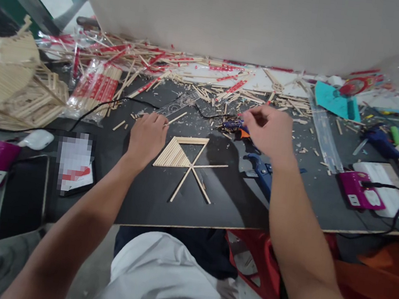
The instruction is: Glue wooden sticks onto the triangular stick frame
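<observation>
Stick frame (175,153), centre. Left hand (148,135), left of centre: fingers together at loose stick (177,118), grip unclear. Right hand (271,132), upper right: fingertips bunched, contents unclear. Brushing could skew 3 unbraced spokes (200,185).

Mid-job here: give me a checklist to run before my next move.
1. Stick frame clear of both hands: ok.
2. Stick at left hand: ok, by the fingertips; firm grip, cannot tell.
3. Right hand gripping blue-and-orange tool: cannot tell.
4. Blue cutter clear of the frame: ok.
5. Tabletop free of scraps: not ok.
</observation>
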The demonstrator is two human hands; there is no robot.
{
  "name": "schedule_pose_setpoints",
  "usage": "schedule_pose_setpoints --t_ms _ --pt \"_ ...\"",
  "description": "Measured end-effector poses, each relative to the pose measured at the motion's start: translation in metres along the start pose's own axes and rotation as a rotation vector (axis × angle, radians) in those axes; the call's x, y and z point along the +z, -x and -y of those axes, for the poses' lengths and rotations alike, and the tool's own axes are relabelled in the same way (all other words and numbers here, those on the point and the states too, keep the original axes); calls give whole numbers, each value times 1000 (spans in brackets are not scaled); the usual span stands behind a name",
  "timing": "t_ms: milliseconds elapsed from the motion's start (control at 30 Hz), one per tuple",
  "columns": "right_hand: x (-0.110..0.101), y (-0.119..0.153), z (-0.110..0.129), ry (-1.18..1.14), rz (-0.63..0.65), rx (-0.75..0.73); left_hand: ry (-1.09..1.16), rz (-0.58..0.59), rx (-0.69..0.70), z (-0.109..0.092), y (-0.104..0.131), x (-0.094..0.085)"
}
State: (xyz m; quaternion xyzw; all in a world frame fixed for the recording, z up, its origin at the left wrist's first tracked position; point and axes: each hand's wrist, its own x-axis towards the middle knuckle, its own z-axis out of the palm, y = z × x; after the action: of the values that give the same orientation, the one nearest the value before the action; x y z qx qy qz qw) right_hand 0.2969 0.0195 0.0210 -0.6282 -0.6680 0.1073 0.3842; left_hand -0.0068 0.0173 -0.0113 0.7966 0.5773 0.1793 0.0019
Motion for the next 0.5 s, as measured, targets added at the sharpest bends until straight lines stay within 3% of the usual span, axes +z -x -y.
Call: schedule_pose_setpoints --t_ms 167,300,500 --pt "0 -67 -9 324 211 104 -2 33 76 0 0 5" --pt "27 -102 -13 508 434 196 37 63 161 -1 0 8" --pt "74 -125 -31 709 484 298 35 79 196 -4 1 5"
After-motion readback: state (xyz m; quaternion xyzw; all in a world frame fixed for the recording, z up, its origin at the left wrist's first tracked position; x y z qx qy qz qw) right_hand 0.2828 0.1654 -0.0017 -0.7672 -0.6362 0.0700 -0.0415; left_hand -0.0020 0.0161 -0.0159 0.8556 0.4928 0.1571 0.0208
